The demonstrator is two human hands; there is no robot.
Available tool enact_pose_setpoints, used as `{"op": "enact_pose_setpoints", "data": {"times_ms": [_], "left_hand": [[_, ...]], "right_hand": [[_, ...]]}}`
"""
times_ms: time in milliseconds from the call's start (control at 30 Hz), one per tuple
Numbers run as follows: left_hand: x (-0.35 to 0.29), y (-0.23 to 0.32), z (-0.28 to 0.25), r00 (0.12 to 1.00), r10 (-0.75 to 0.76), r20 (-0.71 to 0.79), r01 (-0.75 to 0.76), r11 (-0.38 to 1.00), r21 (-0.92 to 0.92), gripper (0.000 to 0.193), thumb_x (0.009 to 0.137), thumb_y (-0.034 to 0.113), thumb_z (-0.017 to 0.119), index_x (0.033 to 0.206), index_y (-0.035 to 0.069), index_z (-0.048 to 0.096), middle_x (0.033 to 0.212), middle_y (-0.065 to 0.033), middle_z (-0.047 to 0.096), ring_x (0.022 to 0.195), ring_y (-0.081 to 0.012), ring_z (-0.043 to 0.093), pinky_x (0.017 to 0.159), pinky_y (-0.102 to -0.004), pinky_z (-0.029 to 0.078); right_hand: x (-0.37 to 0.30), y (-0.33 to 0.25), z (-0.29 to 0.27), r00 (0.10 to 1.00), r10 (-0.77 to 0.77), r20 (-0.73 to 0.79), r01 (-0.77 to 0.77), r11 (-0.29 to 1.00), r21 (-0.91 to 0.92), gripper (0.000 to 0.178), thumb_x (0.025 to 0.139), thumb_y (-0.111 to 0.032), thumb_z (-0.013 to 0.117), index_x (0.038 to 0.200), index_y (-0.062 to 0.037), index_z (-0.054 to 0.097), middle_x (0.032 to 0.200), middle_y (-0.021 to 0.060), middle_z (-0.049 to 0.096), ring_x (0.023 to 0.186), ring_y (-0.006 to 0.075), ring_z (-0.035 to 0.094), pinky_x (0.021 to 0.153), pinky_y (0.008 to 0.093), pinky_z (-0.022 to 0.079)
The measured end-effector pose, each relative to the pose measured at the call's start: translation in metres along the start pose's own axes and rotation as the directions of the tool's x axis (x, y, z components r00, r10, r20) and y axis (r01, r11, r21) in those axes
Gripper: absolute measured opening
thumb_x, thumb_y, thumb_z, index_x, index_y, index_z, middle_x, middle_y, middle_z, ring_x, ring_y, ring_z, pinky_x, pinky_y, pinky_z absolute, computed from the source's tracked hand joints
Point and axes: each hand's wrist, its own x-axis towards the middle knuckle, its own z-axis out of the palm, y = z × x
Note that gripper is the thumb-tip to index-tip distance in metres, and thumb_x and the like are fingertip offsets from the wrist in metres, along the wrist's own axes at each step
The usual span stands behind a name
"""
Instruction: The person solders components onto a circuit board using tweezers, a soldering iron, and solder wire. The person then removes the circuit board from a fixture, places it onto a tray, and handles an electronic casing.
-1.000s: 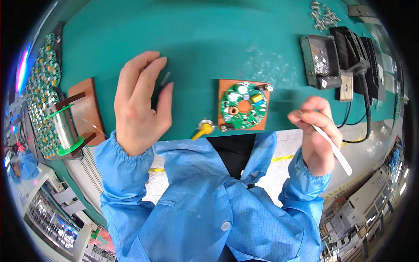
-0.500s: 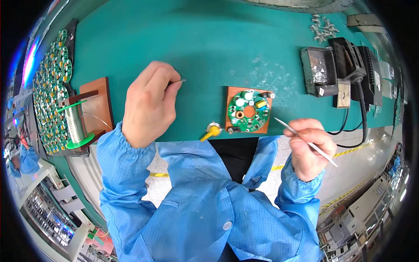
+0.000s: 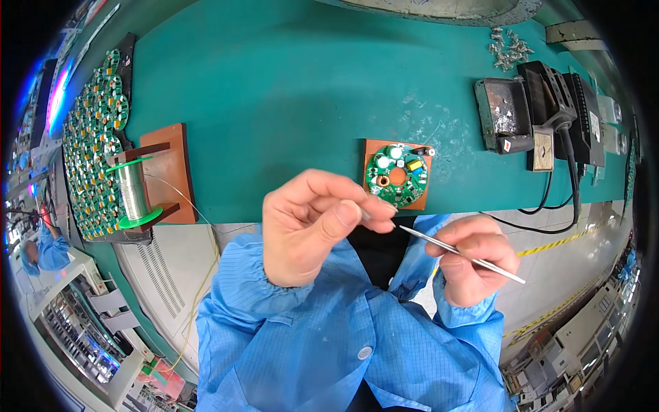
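Note:
Held in front of my chest, my left hand (image 3: pixel 312 226) pinches a small grey piece (image 3: pixel 365 215) between thumb and fingers, too small to name. Close by on the right, my right hand (image 3: pixel 475 261) grips slim silver tweezers (image 3: pixel 446 247), their pointed tip aimed at the left fingertips with a small gap between. Just beyond both hands lies a round green circuit board (image 3: pixel 417 180) with a central hole, white and yellow components and a copper coil. It rests on a square brown base (image 3: pixel 371 145) at the front edge of the green mat (image 3: pixel 274 117).
A solder wire spool (image 3: pixel 134 192) stands on a brown holder (image 3: pixel 180 165) at left, beside many small green boards (image 3: pixel 93 144). At right are a black tray (image 3: pixel 504 110), a soldering iron stand (image 3: pixel 552 96) with cables, and a pile of small metal parts (image 3: pixel 508 48).
My left hand has come right and nearer to me from over the mat, still pinching the small piece. My right hand has shifted slightly left and nearer with the tweezers.

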Motion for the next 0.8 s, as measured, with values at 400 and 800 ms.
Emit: {"op": "enact_pose_setpoints", "data": {"times_ms": [400,800], "left_hand": [[-0.006,-0.011,0.004,0.999,-0.043,0.006,0.043,0.994,-0.101,0.022,0.092,0.012,0.064,0.105,-0.006,0.066,0.095,-0.0248,0.069,0.088,-0.0329,0.070,0.072,-0.0411,0.061],[-0.003,0.013,0.004,0.929,0.283,0.239,-0.371,0.699,0.612,0.024,0.078,-0.002,0.073,0.101,-0.007,0.068,0.090,-0.0207,0.070,0.080,-0.0268,0.071,0.064,-0.0339,0.057]], "right_hand": [[-0.004,0.003,0.004,0.999,0.004,0.049,-0.001,0.998,-0.055,0.023,0.068,0.007,0.080,0.085,-0.0002,0.066,0.087,0.0192,0.070,0.078,0.0275,0.071,0.066,0.0330,0.059],[0.016,0.007,-0.009,0.968,0.026,0.250,-0.025,1.000,-0.005,0.020,0.075,0.008,0.072,0.093,0.0015,0.068,0.085,0.0171,0.069,0.071,0.0215,0.069,0.060,0.0292,0.056]]}}
